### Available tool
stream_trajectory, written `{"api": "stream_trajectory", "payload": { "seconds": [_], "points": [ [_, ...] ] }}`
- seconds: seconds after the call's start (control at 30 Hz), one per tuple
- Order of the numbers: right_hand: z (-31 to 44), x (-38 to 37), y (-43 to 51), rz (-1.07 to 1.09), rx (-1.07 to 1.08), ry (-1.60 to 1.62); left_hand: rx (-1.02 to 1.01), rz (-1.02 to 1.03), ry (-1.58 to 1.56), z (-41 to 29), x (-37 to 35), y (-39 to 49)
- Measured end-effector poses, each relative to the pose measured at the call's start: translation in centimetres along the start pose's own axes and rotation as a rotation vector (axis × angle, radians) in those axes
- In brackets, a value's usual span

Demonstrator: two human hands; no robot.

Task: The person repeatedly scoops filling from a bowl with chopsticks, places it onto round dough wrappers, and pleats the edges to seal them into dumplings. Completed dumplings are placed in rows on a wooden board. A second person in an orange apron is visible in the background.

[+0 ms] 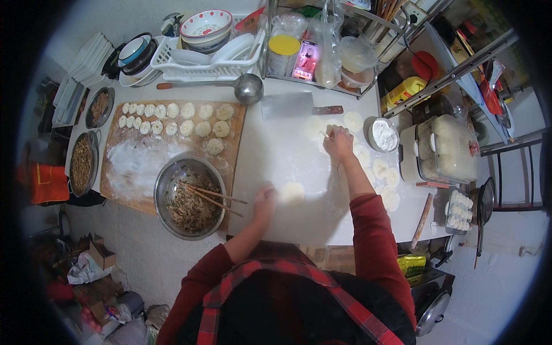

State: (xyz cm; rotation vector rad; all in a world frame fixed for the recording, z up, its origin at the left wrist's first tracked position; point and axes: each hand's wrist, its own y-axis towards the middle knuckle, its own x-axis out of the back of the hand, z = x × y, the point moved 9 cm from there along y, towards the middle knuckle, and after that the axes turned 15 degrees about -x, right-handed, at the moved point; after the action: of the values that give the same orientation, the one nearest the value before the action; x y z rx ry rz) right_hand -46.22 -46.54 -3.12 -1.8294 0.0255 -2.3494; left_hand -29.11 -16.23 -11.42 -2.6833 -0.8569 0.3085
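My right hand [337, 141] is at the upper right of the white worktop, its fingers on the edge of a dough wrapper among several round wrappers [381, 168]. My left hand [265, 202], slightly blurred, rests low near the worktop's front, just left of a single flat dough round [292, 193]; whether its fingers hold anything cannot be told. Further left a steel bowl of chopped filling [189, 211] has wooden chopsticks [215, 194] lying in it. Behind it, rows of pleated buns [187, 111] sit on a floured wooden board [142, 168].
A cleaver [288, 105] and a metal ladle [249, 89] lie at the back. A bowl of flour [384, 135] stands right of the wrappers. Farther right are a lidded container [448, 148], a rolling pin [422, 221] and a tray of small buns [459, 211]. A dish rack [207, 71] stands behind the board.
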Motion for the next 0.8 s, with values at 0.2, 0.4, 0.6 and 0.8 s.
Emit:
{"api": "stream_trajectory", "payload": {
  "seconds": [0.2,0.4,0.6,0.8],
  "points": [
    [0.8,1.1,-0.6,0.052,0.082,-0.144,0.033,0.024,-0.191,-1.4,-1.1,0.0],
    [4.6,2.1,-5.3,0.515,0.23,0.445,0.124,0.027,-0.252,-2.0,-0.4,-0.9],
    [9.6,-3.2,-6.5,0.79,0.233,0.701,0.134,0.031,-0.24,-2.3,0.4,-1.6],
    [3.5,-1.2,2.9,-0.063,-0.101,0.124,0.18,0.034,-0.239,-1.4,1.9,-2.2]
  ]
}}
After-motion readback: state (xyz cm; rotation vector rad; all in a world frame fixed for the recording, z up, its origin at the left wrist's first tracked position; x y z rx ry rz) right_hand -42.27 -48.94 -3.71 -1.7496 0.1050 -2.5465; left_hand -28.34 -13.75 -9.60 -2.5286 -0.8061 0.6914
